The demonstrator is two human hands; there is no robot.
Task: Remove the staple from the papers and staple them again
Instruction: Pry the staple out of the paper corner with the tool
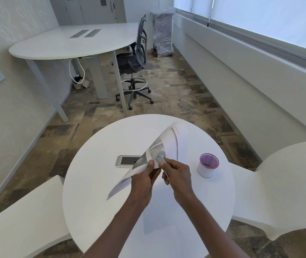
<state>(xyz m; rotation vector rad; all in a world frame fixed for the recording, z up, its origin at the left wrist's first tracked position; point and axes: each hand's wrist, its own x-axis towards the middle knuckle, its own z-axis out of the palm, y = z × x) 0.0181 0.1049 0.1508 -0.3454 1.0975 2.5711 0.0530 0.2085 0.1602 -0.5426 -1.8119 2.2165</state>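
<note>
Head view: left hand [144, 178] pinches the papers [159, 151] by a corner above the round table [96, 183]; right hand [178, 174] fingers close on a small metal tool [161, 158] pressed against that corner.

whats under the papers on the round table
The papers, held up by the left hand, cover the right part of a silver power outlet plate set in the table. Whatever lies further under them is hidden.
</note>
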